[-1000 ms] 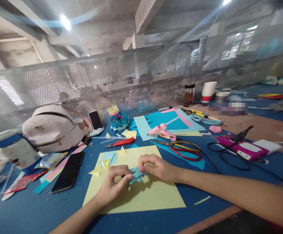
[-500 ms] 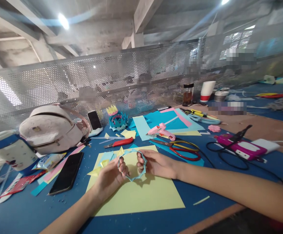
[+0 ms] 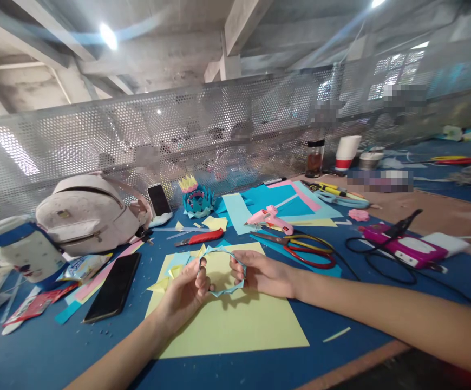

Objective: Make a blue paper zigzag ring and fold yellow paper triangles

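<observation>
**Over the yellow sheet: a folded paper ring stretched between two hands**

Between my two hands, just above a yellow paper sheet (image 3: 235,325), I hold a light blue paper ring (image 3: 221,271) made of folded, pointed segments. My left hand (image 3: 184,295) pinches its left side, fingers curled closed on the paper. My right hand (image 3: 262,273) grips the right side the same way, thumb and fingertips closed on the band. The ring is pulled open into a rough loop, its lower points hanging near the sheet; I cannot tell whether they touch it.

My judgement of the risks: the band looks thin and jointed, so pulling the hands further apart could tear a segment or pop a fold loose. Squeezing too hard could crush the points flat. If either grip slips, the ring may spring back shut and lose its shape.

Small yellow and blue folded triangles (image 3: 174,271) lie just left of my left hand; a sweep of the wrist could scatter them. A black phone (image 3: 113,292) lies further left, near a pale backpack (image 3: 89,214). Beyond the sheet are a red utility knife (image 3: 201,237), a pink glue gun (image 3: 268,218) and red-handled scissors (image 3: 304,250), near my right hand; reaching carelessly could meet a blade. A finished blue paper flower (image 3: 197,199) stands at the back of the blue table (image 3: 57,352).
</observation>
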`<state>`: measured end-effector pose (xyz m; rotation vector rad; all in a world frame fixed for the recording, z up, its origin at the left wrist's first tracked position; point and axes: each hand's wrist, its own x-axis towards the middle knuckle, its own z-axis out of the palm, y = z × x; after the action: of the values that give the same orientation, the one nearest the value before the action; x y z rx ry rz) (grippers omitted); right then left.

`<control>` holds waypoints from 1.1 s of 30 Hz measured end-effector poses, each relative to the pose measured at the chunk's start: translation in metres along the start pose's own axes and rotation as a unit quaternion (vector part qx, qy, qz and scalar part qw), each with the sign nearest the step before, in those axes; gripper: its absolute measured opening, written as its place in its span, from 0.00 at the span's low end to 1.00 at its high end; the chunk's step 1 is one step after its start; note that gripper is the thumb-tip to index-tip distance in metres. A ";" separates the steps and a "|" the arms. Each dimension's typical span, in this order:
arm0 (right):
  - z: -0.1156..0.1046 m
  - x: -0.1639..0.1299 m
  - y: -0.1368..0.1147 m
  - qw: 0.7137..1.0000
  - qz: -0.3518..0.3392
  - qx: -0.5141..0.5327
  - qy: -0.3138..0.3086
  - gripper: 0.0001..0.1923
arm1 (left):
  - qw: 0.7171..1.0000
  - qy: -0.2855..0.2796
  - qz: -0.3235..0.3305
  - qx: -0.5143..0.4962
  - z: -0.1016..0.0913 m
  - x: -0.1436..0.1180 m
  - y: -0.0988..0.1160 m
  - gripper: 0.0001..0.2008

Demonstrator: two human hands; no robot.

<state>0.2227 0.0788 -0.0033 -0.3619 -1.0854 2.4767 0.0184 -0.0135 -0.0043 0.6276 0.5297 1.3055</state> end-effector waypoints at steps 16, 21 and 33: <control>-0.001 0.000 -0.002 0.999 -0.016 0.034 0.017 0.20 | 0.998 -0.002 0.000 -0.060 0.005 0.001 0.005 0.06; -0.007 0.003 0.002 0.999 -0.027 0.033 0.022 0.19 | 0.996 0.005 -0.022 -0.091 0.007 0.003 0.004 0.09; -0.010 0.003 -0.007 0.990 0.031 0.133 0.022 0.08 | 0.994 -0.008 -0.038 -0.101 0.007 0.003 0.003 0.07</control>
<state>0.2263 0.0910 -0.0052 -0.3717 -0.7224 2.6124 0.0217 -0.0109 0.0029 0.4456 0.3992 1.2621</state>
